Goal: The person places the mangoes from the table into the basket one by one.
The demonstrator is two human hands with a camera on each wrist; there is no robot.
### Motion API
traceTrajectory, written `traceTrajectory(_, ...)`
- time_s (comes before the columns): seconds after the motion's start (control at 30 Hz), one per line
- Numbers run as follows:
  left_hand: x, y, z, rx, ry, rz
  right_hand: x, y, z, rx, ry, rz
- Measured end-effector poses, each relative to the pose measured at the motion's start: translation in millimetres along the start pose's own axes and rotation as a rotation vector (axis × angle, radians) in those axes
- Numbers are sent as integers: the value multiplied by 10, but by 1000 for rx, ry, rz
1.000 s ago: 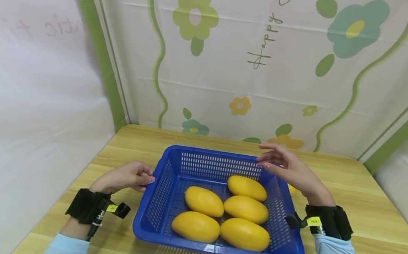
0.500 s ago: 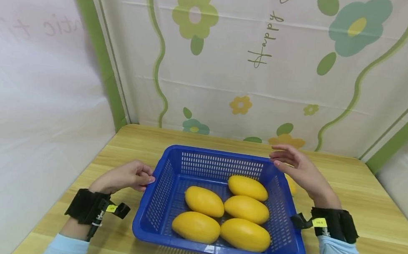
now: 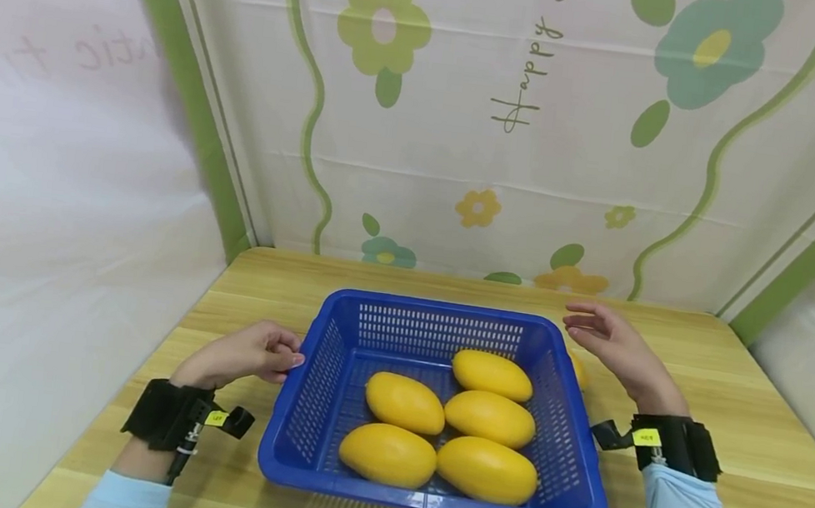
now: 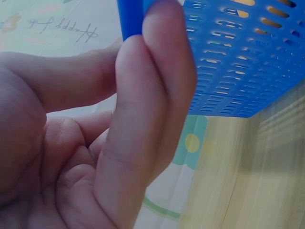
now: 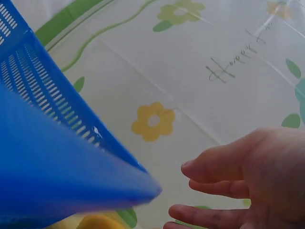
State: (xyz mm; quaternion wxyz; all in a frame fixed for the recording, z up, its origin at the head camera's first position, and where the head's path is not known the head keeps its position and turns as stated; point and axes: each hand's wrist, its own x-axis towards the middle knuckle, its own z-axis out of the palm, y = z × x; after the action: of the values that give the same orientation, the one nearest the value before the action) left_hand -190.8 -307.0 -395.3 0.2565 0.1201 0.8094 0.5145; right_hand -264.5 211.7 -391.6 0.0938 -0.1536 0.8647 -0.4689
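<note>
In the head view, a blue plastic basket [image 3: 424,501] holds several yellow mangoes [image 3: 490,419], mostly toward its right side. My left hand [image 3: 245,357] pinches the basket's left rim between thumb and fingers; the left wrist view shows the fingers [image 4: 136,105] against the blue edge. Beyond the basket's right far corner, my right hand [image 3: 618,353] hovers with loosely bent fingers and nothing in them. Under it, another yellow mango [image 3: 578,371] lies outside the basket, mostly hidden by the right wall and the hand. In the right wrist view, thumb and fingers [image 5: 214,164] stand apart from the basket.
The basket stands on a light wood-grain table [image 3: 260,287]. A white cloth backdrop [image 3: 427,147] printed with flowers rises behind the table's far edge, and white cloth walls [image 3: 78,233] close in the sides. Black camera straps [image 3: 163,415] wrap both wrists.
My right hand has moved right, from above the basket's far right corner to outside its right wall, over the mango there. The left hand keeps its hold on the rim.
</note>
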Motion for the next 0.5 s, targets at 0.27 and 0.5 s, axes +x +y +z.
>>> traceTrajectory(0.27,-4,-13,-10,3,7,-1,60,221,-11,31,-14,99)
traceTrajectory(0.5,11,-23,-3,4,7,-3,87,429,-5,20,-95,187)
